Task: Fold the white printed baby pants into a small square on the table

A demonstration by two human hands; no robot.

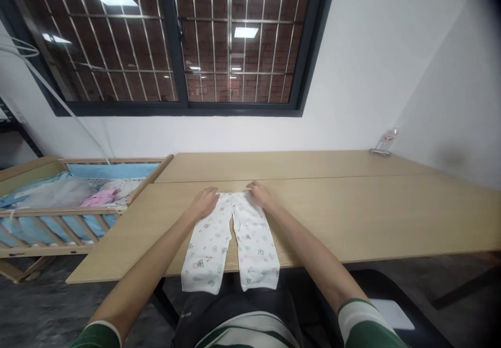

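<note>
A pair of white baby pants (213,243) with small green and pink prints lies spread on the wooden table, waistband toward the window. Both legs point toward me, and their cuffs hang past the table's near edge. My left hand (205,203) grips the waistband's left corner, its fingers curled at the cloth. At the right corner, my right hand (260,195) holds the waistband too, thumb and fingers partly hidden. A narrow gap between the legs shows the tabletop.
The light wooden table (352,212) reaches far right, with a seam along it. A clear plastic bottle (388,138) stands at its back right corner. Left of the table is a wooden crib (66,211) with blue lining and cloths. A dark chair (395,290) sits below right.
</note>
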